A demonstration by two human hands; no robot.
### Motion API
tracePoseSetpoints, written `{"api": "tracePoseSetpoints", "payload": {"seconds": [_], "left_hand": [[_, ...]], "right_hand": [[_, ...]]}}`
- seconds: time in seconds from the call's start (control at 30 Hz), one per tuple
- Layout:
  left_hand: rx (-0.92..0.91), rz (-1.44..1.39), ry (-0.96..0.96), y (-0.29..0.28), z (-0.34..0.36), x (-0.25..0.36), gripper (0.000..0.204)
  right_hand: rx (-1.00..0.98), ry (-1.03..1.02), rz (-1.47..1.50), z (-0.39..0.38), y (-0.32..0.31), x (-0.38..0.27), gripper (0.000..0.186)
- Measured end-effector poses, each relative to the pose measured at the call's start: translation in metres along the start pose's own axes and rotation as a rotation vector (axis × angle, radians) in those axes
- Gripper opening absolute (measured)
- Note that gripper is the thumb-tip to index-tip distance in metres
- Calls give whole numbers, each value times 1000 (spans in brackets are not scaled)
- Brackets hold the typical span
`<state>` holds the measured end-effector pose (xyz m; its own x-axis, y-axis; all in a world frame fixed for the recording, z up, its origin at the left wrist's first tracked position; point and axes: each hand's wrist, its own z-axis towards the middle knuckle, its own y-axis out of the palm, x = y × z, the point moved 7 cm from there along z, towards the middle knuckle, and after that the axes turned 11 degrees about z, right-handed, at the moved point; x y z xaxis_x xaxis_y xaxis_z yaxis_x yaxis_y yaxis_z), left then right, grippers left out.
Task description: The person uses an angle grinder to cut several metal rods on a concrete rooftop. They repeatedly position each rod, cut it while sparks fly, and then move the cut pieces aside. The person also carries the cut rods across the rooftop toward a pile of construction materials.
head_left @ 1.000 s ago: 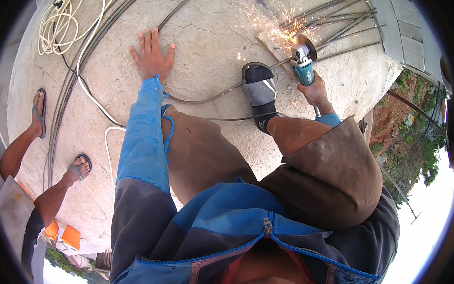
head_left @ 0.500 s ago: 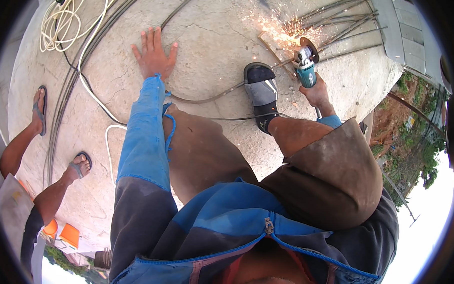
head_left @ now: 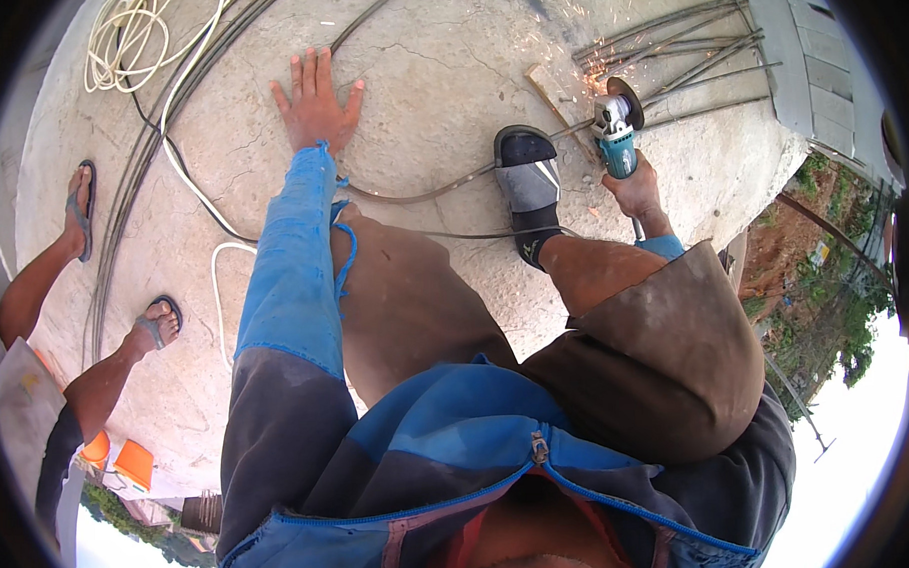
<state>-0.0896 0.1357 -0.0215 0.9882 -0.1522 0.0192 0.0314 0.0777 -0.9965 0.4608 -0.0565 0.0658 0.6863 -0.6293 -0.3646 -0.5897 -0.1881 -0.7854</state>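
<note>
One left hand [head_left: 318, 106] is resting spread on the concrete surface [head_left: 419, 115]; a rod [head_left: 451, 187] is passing under the sandal [head_left: 526, 166]; toward the surface's right edge, the right hand [head_left: 634, 190] is gripping a sparking grinder [head_left: 619, 150] — cutting, seemingly, with steady pressure likely being needed next.

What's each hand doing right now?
Left hand: open, spread palm-down on the concrete slab.
Right hand: closed, holding the angle grinder.

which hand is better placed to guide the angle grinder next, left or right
Right, most likely: the right hand grips the angle grinder, with sparks near its disc. The left hand is spread on the concrete, well away from the tool.
</note>
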Motion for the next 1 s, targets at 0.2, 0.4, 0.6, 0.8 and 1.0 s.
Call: {"api": "tracePoseSetpoints", "payload": {"seconds": [0.2,0.4,0.6,0.8,1.0], "left_hand": [[-11,16,-2,1,-1,-1,86],[-15,10,-2,2,0,-1,87],[-7,12,-2,2,0,-3,87],[29,8,2,6,0,-1,85],[24,-3,-2,4,0,-1,85]], "right_hand": [[-22,-3,-7,1,0,0,62],[-24,-7,13,3,0,2,63],[-25,3,23,0,-1,-4,61],[-21,-11,14,0,-2,-2,60],[-34,-17,22,2,-2,-1,60]]}}
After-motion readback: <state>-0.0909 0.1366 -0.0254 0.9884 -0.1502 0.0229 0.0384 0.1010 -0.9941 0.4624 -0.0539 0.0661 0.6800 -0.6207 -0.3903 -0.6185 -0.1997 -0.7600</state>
